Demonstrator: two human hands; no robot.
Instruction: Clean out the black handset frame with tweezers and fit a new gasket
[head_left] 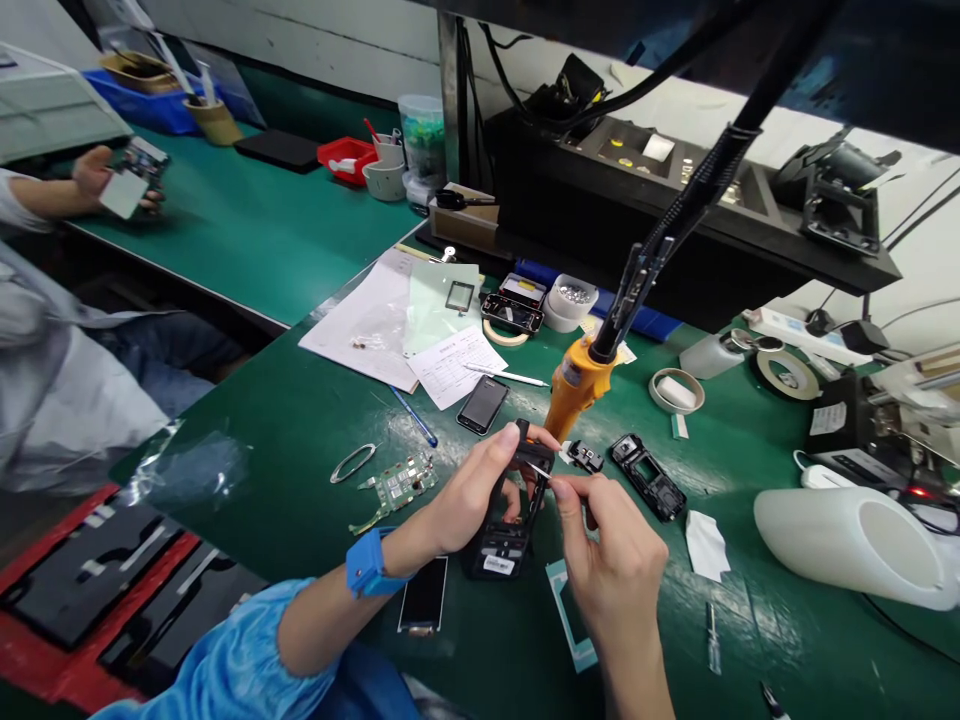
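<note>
My left hand grips the upper part of a black handheld-device housing with an open window frame and a white label at its lower end. Its fingers show through the opening. My right hand is pinched on a thin, pale stick-like tool, whose tip touches or nearly touches the housing's top; its exact kind is unclear. Left of the housing lie a green circuit board and a small display panel. A light-blue frame rests partly beneath my right hand. Black housing parts sit farther right.
An orange electric screwdriver hangs just behind my hands. Papers, a phone and a blue pen lie beyond. On the right are a white cylindrical device and a small screwdriver. A co-worker's hand holds parts at far left.
</note>
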